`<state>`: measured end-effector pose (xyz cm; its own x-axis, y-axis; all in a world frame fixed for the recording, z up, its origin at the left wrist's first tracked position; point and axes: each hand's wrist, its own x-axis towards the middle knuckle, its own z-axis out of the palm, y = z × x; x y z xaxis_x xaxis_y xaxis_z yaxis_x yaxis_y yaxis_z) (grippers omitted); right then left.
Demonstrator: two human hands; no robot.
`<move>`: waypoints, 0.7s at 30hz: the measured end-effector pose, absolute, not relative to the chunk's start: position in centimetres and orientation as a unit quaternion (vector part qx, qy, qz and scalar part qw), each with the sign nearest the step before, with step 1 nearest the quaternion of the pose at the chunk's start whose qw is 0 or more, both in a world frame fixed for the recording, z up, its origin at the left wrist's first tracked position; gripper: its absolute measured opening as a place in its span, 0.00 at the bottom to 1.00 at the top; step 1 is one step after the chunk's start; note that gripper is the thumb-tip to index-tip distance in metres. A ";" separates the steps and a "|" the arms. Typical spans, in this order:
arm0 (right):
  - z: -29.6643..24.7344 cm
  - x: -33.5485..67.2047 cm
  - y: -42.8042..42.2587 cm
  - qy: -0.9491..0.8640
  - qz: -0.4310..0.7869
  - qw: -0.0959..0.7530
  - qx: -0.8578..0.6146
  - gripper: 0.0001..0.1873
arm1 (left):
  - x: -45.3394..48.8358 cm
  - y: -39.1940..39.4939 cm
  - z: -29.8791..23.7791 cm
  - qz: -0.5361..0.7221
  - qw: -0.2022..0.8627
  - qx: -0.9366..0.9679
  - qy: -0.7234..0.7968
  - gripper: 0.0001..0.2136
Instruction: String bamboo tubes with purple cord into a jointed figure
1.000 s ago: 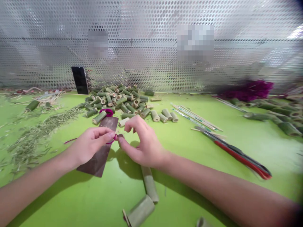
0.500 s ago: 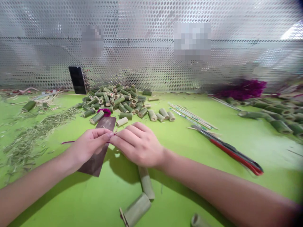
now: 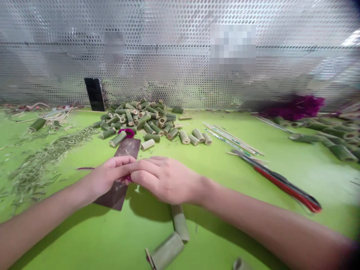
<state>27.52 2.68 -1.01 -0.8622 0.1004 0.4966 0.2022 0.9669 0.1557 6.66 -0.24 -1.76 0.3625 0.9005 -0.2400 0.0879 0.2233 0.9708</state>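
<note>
My left hand (image 3: 108, 176) and my right hand (image 3: 164, 179) meet fingertip to fingertip above a dark brown strip (image 3: 120, 172) lying on the green table (image 3: 219, 176). Both pinch a thin magenta cord (image 3: 128, 179) between their closed fingers; its loose end (image 3: 84, 168) trails left on the table. A small coil of the same cord (image 3: 127, 132) lies at the strip's far end. Two pale bamboo tubes (image 3: 180, 221) lie just under my right wrist.
A heap of short green bamboo pieces (image 3: 140, 116) sits beyond the hands, with a black phone (image 3: 95, 94) leaning on the perforated metal wall. Green shavings (image 3: 42, 157) spread at the left. Red-handled shears (image 3: 281, 183) and thin sticks (image 3: 233, 139) lie right; magenta tufts (image 3: 295, 107) and long bamboo at the far right.
My right hand has swung down and left from a raised pinch until its fingers lie closed against my left fingertips. The small piece between the hands is now hidden.
</note>
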 end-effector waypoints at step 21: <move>-0.8 26.1 -5.7 -0.973 0.135 0.184 0.044 0.18 | 6.1 0.8 -2.1 0.292 0.524 0.618 0.508 0.23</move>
